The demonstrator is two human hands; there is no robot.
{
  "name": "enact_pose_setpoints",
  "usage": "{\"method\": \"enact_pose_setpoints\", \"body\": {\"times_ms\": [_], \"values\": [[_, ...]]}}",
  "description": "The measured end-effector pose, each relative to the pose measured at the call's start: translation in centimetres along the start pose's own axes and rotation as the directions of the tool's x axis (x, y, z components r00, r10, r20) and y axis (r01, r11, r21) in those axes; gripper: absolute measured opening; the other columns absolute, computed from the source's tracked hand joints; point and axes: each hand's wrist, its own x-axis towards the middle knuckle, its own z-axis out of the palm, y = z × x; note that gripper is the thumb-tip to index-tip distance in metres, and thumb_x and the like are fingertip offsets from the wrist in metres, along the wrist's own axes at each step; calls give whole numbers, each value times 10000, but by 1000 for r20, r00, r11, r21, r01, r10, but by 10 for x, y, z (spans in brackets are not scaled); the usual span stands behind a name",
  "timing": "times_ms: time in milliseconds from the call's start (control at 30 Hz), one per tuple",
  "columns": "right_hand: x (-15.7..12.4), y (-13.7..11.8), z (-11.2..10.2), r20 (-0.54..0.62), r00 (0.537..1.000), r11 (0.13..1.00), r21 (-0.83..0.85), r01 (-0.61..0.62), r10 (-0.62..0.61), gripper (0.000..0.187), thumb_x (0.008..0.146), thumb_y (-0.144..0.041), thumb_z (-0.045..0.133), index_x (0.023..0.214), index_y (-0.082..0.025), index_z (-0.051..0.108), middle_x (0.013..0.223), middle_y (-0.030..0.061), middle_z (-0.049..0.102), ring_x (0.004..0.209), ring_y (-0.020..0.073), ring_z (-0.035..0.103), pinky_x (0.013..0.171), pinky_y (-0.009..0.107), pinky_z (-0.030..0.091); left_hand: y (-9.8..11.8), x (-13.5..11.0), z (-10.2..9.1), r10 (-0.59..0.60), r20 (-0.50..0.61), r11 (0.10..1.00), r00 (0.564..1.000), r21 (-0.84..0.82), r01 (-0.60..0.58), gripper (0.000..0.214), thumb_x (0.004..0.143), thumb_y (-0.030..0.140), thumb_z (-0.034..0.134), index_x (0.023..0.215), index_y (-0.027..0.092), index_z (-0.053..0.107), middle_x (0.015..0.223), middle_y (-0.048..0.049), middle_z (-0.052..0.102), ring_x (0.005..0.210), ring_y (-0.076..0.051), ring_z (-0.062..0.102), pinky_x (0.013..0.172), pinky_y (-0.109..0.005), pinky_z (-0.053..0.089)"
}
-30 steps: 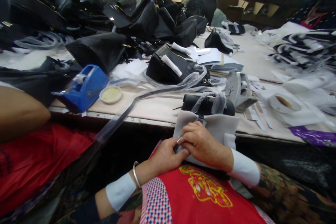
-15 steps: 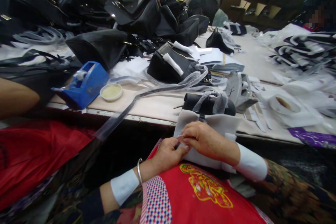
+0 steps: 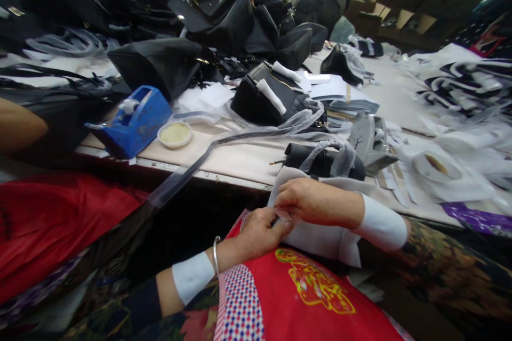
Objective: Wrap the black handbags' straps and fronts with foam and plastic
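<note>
Raised slightly since the earlier frame, we note, is the right hand (image 3: 316, 202). From the left, we record a blue tape dispenser (image 3: 150, 125); the left hand (image 3: 260, 232), fingers curled, thumb extended; then the right, fingertips bunched over a white sheet (image 3: 320, 240). We cannot tell either hand's grip. Just beyond, a black bag (image 3: 296, 156) lies near the table's edge.

On the table (image 3: 240, 164), a tub (image 3: 175, 135) sits between a tape dispenser (image 3: 138, 125) at left and a handbag (image 3: 325, 163) at right.
</note>
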Motion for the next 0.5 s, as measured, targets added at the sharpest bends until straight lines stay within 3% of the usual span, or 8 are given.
{"method": "enact_pose_setpoints", "body": {"times_ms": [133,233,367,500], "values": [[7,-1,4,24,999,991,-134,25,-22,216,773,-16,656,647,-188,692,673,35,693,687,173,617,649,292,426,-2,1,1,2,-40,997,999,80,2,216,848,351,598,786,172,701,775,-36,694,698,-184,601,647,-270,432],[13,1,11,-26,999,976,-214,38,-44,222,779,-36,678,615,-186,667,634,39,670,656,173,595,650,311,417,-6,1,3,-10,-61,996,998,93,15,207,832,359,632,772,174,704,745,-38,693,667,-184,585,629,-272,426],[15,3,18,-93,995,969,-247,23,-47,215,789,-81,697,605,-184,652,631,39,641,660,172,582,624,310,407,-12,1,4,-22,-74,997,997,75,27,219,809,390,676,779,177,718,690,-22,666,648,-181,567,596,-268,398],[11,3,19,-71,996,964,-265,33,-53,204,768,-99,727,604,-189,647,639,48,638,637,176,563,569,316,384,-11,2,2,-57,-50,998,997,-5,57,241,803,405,680,781,170,730,658,-6,644,679,-189,576,613,-269,405]]}}
